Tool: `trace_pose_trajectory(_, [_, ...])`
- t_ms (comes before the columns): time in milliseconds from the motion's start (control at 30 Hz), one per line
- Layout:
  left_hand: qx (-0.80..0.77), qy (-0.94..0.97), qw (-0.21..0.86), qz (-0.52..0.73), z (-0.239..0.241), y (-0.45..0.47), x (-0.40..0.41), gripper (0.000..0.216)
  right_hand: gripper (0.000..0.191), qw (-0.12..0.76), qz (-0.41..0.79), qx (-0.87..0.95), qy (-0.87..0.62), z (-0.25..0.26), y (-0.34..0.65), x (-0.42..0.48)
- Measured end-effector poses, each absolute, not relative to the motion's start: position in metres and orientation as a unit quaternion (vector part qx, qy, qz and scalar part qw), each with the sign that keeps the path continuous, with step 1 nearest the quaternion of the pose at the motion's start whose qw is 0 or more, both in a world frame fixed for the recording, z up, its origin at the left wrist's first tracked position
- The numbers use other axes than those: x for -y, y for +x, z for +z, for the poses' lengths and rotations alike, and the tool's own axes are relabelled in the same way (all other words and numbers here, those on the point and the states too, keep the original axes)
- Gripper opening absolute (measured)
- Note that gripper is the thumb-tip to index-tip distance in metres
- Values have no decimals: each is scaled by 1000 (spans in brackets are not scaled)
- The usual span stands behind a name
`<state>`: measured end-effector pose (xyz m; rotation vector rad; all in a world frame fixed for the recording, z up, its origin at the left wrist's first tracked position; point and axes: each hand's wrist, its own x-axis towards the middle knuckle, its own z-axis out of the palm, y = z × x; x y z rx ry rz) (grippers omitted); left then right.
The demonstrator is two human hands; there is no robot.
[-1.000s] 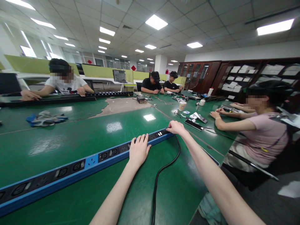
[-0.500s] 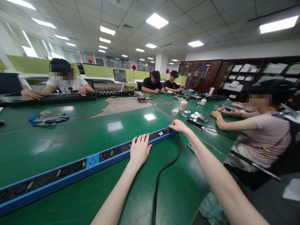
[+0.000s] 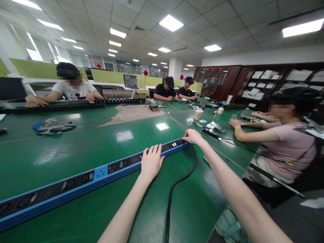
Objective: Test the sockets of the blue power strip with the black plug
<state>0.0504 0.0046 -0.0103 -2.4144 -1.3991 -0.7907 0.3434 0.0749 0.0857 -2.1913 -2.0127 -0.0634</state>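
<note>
A long blue and black power strip (image 3: 101, 173) with several sockets lies slantwise across the green table. My left hand (image 3: 151, 162) is laid over it, fingers across the top and thumb along the near side, holding it. At the strip's far right end, my right hand (image 3: 192, 136) pinches the end of a black power cord (image 3: 174, 185); its plug is mostly hidden by the fingers. From there the cord curves down along the table to the bottom edge. Two small white pieces (image 3: 174, 144) show on the strip just left of my right hand.
Work gloves (image 3: 53, 126) lie at the left. A phone (image 3: 211, 135), a cup (image 3: 198, 113) and small parts sit beyond my right hand. One person (image 3: 283, 128) sits at the right, another (image 3: 73, 87) across at a long black strip (image 3: 58, 107), two more at the back.
The view has shifted very slightly. Both my hands stay in the same places on the strip and cord. The person across has moved their hands a little.
</note>
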Motion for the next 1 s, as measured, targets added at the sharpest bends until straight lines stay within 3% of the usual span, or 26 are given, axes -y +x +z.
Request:
trace_pose_trajectory(200, [483, -826, 126, -264, -9, 51, -4, 57, 24, 29, -42, 680, -732, 86, 328, -82])
trace_pose_trajectory(500, [482, -826, 131, -261, -9, 51, -5, 58, 24, 55, -14, 664, -746, 83, 330, -80])
trace_pose_trajectory(667, [481, -825, 133, -265, -8, 51, -4, 58, 27, 80, -56, 658, -747, 79, 331, -77])
trace_pose_trajectory(867, [480, -825, 135, -265, -8, 52, -4, 57, 26, 80, 16, 649, -756, 85, 336, -74])
trace_pose_trajectory(1000, [480, -824, 136, -267, -8, 51, -4, 58, 29, 104, -61, 622, -774, 77, 323, -59])
